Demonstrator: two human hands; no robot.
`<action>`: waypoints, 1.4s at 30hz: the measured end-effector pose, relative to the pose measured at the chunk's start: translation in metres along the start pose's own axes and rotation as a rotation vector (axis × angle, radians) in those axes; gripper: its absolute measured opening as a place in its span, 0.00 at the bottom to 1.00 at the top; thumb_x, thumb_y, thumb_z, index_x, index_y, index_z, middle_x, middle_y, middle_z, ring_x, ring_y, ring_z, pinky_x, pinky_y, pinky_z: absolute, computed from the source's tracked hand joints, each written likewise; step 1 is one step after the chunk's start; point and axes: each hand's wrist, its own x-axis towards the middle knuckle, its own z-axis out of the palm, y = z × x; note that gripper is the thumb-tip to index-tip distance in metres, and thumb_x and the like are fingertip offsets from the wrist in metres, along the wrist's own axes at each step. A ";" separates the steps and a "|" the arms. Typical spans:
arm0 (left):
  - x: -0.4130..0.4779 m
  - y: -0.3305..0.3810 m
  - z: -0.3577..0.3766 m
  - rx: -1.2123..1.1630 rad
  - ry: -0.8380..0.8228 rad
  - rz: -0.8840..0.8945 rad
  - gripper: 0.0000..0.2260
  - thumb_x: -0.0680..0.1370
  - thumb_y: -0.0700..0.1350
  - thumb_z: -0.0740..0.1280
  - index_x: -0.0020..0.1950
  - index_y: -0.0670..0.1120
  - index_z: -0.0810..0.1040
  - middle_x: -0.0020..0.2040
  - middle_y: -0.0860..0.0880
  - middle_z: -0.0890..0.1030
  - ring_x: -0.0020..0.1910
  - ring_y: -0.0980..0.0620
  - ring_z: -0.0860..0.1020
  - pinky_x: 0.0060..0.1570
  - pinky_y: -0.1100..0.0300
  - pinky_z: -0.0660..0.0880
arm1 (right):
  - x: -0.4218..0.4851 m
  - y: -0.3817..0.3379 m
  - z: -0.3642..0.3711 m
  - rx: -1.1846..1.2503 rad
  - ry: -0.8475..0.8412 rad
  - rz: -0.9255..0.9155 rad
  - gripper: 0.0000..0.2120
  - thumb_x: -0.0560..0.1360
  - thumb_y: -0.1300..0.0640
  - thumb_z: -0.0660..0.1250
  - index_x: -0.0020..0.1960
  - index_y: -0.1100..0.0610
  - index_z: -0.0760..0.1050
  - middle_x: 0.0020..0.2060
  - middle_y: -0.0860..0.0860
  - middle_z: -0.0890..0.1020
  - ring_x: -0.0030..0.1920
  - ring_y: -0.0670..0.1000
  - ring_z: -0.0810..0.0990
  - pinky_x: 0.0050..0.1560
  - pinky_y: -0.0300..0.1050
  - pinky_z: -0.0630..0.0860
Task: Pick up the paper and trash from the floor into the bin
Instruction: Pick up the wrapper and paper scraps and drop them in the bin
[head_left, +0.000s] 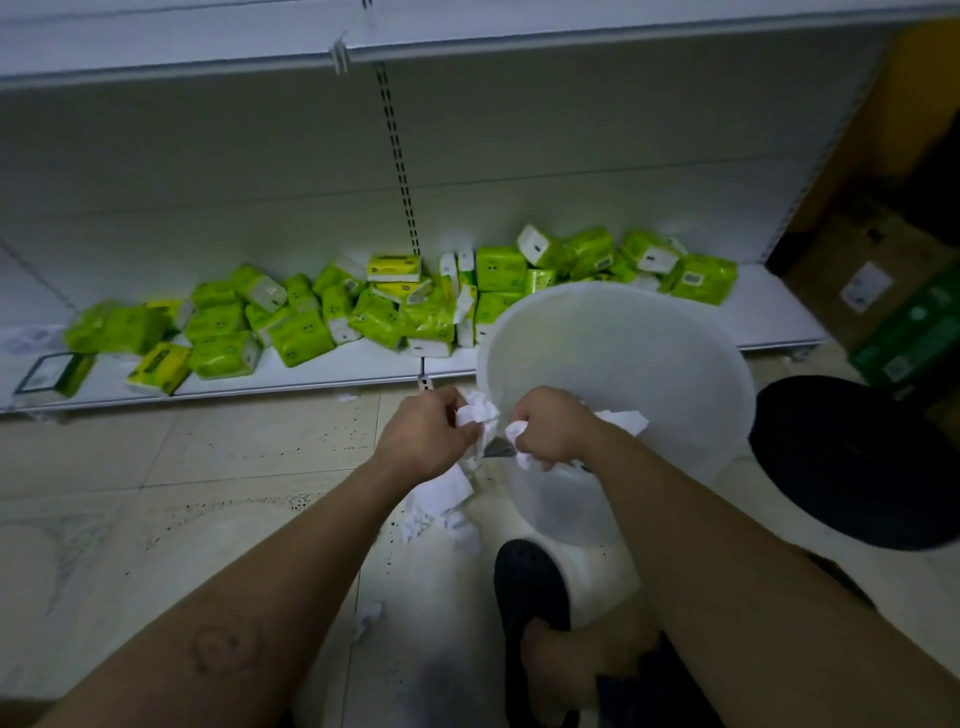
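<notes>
A white plastic bin (649, 332) stands on the tiled floor, its mouth tilted toward me. My left hand (423, 439) grips a wad of crumpled white paper (478, 413) just outside the bin's left rim. My right hand (553, 428) holds more crumpled white paper (519, 434) over the bin's near rim, and a flat piece (626, 420) sticks out behind its wrist. Several torn white paper scraps (439, 499) lie on the floor below my left hand. One small scrap (366, 621) lies nearer to me.
A low white shelf (311, 376) runs along the back, loaded with several green and yellow tissue packs (301, 332). A black round lid (852, 462) lies right of the bin. Cardboard boxes (872, 270) stand far right. My black shoe (530, 587) is beside the bin's base.
</notes>
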 end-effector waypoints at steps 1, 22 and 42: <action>0.002 0.001 0.001 0.000 -0.003 -0.005 0.07 0.72 0.49 0.70 0.38 0.50 0.74 0.34 0.52 0.78 0.37 0.49 0.76 0.33 0.59 0.69 | 0.001 -0.001 0.004 -0.035 -0.002 -0.018 0.04 0.70 0.65 0.67 0.42 0.64 0.79 0.36 0.60 0.83 0.36 0.58 0.82 0.38 0.49 0.81; 0.010 0.010 -0.014 0.020 0.077 -0.034 0.06 0.72 0.49 0.69 0.40 0.52 0.73 0.34 0.55 0.76 0.41 0.48 0.77 0.37 0.60 0.67 | -0.001 -0.003 -0.014 -0.027 0.207 -0.036 0.09 0.71 0.60 0.65 0.39 0.65 0.81 0.43 0.62 0.83 0.47 0.61 0.81 0.47 0.47 0.78; -0.029 -0.055 0.030 -0.060 -0.154 -0.224 0.26 0.76 0.52 0.68 0.71 0.46 0.68 0.69 0.46 0.73 0.66 0.47 0.73 0.62 0.57 0.69 | -0.002 -0.007 0.008 0.008 0.083 -0.062 0.28 0.73 0.52 0.69 0.71 0.55 0.67 0.68 0.56 0.73 0.66 0.56 0.72 0.62 0.44 0.68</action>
